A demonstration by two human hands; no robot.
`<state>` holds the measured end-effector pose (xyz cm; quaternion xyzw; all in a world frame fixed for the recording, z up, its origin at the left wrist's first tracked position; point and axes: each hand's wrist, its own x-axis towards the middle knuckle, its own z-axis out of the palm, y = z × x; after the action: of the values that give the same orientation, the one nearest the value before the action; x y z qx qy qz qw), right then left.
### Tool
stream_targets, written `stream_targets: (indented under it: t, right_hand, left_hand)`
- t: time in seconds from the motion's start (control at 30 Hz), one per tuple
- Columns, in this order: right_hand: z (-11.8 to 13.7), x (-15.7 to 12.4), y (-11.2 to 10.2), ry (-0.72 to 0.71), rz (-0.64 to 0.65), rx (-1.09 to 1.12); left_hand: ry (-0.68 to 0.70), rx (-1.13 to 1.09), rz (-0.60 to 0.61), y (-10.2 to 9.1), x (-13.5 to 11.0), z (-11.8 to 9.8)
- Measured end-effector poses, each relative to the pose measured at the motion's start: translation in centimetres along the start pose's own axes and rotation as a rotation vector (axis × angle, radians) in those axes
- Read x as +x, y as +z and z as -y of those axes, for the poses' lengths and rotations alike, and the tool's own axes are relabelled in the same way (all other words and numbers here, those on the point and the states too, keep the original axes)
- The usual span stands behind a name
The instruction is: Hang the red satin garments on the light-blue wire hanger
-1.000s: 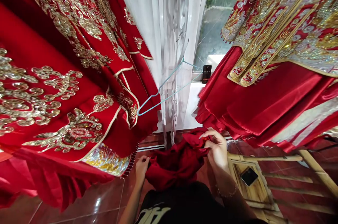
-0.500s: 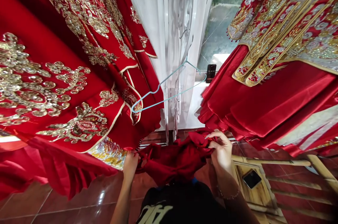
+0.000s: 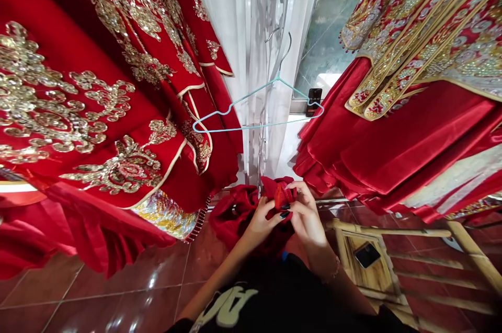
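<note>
A bunched dark red garment (image 3: 229, 218) hangs from my hands in front of my body; its kind is hidden by the folds. My left hand (image 3: 264, 215) pinches the gathered cloth with thumb and fingers. Close beside it, my right hand (image 3: 304, 213) grips the same cloth, fingers curled at its upper edge. The two thumbs nearly meet over a brighter red fold. Above them a light blue hanger (image 3: 257, 126) hangs bare, apart from both hands.
Red embroidered gowns hang at the left (image 3: 117, 165) and right (image 3: 372, 155). A phone showing a timer (image 3: 314, 102) leans by the window. Another phone (image 3: 367, 254) lies on a wooden chair (image 3: 386, 275) at my right. Behind the hanger is white scrolled metalwork (image 3: 284, 3).
My left hand has moved right, from the garment's far left side to beside my right hand, which shifted slightly left. The garment is gathered tighter. The hanger has swung round to face me.
</note>
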<state>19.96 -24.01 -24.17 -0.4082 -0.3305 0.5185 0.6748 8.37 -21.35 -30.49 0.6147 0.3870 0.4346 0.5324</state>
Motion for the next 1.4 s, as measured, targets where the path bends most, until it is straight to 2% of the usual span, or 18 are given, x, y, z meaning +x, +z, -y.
stream_targets:
  t: [0.07, 0.13, 0.27, 0.33, 0.4, 0.5, 0.53, 0.57, 0.67, 0.7, 0.77, 0.93, 1.07, 1.13, 1.27, 1.33, 1.4]
  right_hand:
    - [-0.1, -0.2, -0.3, 0.010, 0.021, -0.001]
    - [0.0, -0.3, -0.8, 0.009, 0.032, -0.016]
    - [0.2, 0.2, -3.2, -0.025, 0.074, -0.152]
    - [0.2, 0.7, -5.2, -0.085, 0.049, -0.312]
    - [0.1, 1.2, -7.2, -0.169, -0.045, -0.535]
    - [-0.6, 1.5, -8.8, -0.293, -0.182, -0.900]
    - [-0.9, 1.4, -8.8, -0.315, -0.143, -0.961]
    - [-1.2, 1.4, -8.6, -0.313, -0.043, -0.962]
    - [-2.6, 1.5, -7.1, -0.209, 0.374, -0.714]
    - [-3.2, 1.7, -6.5, -0.176, 0.450, -0.621]
    - [-4.2, 2.3, -5.6, -0.153, 0.479, -0.493]
    - [-5.5, 2.5, -4.2, -0.231, 0.364, -0.375]
    - [-5.1, 1.8, -4.4, -0.317, 0.224, -0.423]
    - [-4.1, 2.3, -5.9, -0.436, 0.071, -0.492]
    - [0.1, 5.0, -11.9, -0.924, -0.306, -0.812]
    - [2.6, 6.6, -14.6, -1.065, -0.394, -0.956]
    - [5.1, 8.0, -16.0, -1.129, -0.399, -1.059]
  left_hand:
    - [0.006, 0.033, -0.017, -0.7, 0.3, 0.0]
    - [0.015, 0.005, -0.100, -1.8, 0.5, -0.2]
    - [-0.021, -0.137, -0.224, -3.5, 0.5, -1.5]
    - [-0.047, -0.173, -0.257, -4.0, 0.3, -2.2]
    - [-0.050, -0.163, -0.275, -4.0, 0.0, -2.7]
    - [-0.070, -0.101, -0.190, -3.4, -0.5, -3.1]
    - [-0.073, -0.072, -0.140, -3.1, -0.7, -3.2]
    - [-0.069, -0.035, -0.090, -2.7, -0.8, -3.3]
    - [-0.038, 0.104, 0.010, -1.8, -1.0, -3.8]
    - [-0.044, 0.150, 0.036, -1.7, -1.1, -3.9]
    - [-0.071, 0.232, 0.075, -1.7, -1.2, -4.3]
    - [-0.075, 0.336, 0.069, -2.1, -0.9, -4.6]
    - [-0.056, 0.248, 0.109, -2.9, -0.5, -4.6]
    - [-0.079, 0.168, 0.095, -4.4, -0.7, -4.4]
    - [-0.071, 0.095, -0.038, -10.4, -2.3, -3.0]
    - [-0.009, 0.129, -0.104, -13.5, -3.3, -1.8]
    - [0.085, 0.214, -0.147, -15.6, -4.1, -0.7]
